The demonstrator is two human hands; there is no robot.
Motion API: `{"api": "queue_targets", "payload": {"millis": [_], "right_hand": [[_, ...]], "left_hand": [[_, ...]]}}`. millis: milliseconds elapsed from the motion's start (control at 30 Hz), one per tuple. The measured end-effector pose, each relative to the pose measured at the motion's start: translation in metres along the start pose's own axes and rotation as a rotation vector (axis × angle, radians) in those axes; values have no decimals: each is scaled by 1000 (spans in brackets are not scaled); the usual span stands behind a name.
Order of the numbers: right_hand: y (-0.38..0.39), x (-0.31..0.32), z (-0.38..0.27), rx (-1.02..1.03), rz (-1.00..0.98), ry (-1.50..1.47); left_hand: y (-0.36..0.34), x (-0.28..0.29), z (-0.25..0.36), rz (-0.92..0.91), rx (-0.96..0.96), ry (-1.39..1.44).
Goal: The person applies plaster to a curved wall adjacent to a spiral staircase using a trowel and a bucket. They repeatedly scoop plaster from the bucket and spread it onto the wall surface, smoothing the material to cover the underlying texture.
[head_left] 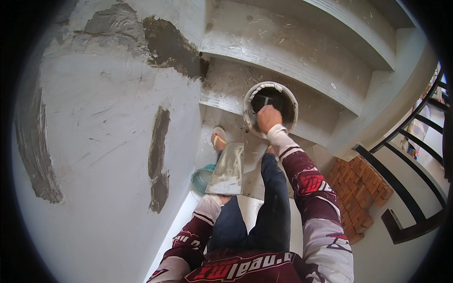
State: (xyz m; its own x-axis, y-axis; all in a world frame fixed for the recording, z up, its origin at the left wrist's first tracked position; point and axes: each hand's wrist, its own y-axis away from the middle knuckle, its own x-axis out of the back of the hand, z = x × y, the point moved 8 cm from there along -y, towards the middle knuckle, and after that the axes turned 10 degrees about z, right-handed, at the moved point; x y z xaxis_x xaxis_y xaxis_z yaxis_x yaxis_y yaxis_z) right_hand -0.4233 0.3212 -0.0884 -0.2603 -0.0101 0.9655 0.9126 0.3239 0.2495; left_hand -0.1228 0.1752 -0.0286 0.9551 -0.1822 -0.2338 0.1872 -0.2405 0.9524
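Note:
My right hand [269,119] reaches into a round, plaster-crusted bucket [294,109] on the stair step. Its fingers are closed around a small tool [267,101], probably a trowel; a pale metal part shows past my knuckles and the rest is hidden in the dark bucket. My left hand [223,199] grips a flat rectangular plastering trowel [227,170] from below, at its near end. Whitish-grey smears cover the plate's upper face. Most of my left fingers are out of sight beneath the plate.
To the left, a white wall [104,141] has dark patches of damp mortar [158,160]. Concrete stairs [283,42] rise ahead. A teal bucket [200,179] stands by the wall near my feet. Stacked bricks [359,188] and a black metal railing [401,177] are on the right.

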Motion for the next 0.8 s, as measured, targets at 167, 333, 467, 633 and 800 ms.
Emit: {"api": "queue_targets", "payload": {"millis": [167,333,467,633,800], "right_hand": [[56,-24,-6,112,-155,-65],[54,11,57,-31,32,-43],[29,-16,75,-112,5,-3],[77,-52,56,3,-142,-85],[81,-11,68,-89,-156,-142]], "left_hand": [[13,-21,-5,176,-28,-56],[-13,-13,-3,-262,84,-61],[-37,5,7,-288,-485,-1006],[-50,28,11,-228,-323,-830],[-19,-4,-1,-98,151,-108]]}}
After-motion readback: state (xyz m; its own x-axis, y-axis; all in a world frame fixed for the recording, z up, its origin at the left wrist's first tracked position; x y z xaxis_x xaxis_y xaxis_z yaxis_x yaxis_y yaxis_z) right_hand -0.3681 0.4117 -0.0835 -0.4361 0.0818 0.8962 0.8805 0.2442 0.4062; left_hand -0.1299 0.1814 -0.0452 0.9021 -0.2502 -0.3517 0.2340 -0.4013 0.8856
